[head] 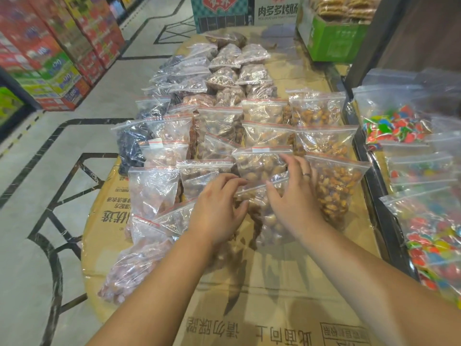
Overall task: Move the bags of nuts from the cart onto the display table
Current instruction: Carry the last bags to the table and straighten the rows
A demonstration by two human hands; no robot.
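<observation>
The display table (274,308) is covered with flattened brown cardboard. Several clear zip bags of nuts lie on it in rows running away from me. One clear bag of brown nuts (262,211) lies at the near end of the middle row. My left hand (219,208) rests on its left side with fingers curled over its sealed top edge. My right hand (291,196) presses on its right side, fingers spread, a ring on one finger. To the right lies a bag of orange-brown nuts (336,186). No cart is in view.
A dark shelf (384,196) at the right carries bags of colourful candy (399,126). A green box (334,41) and printed cartons (249,11) stand at the table's far end. Stacked red and green boxes (50,46) line the tiled aisle on the left.
</observation>
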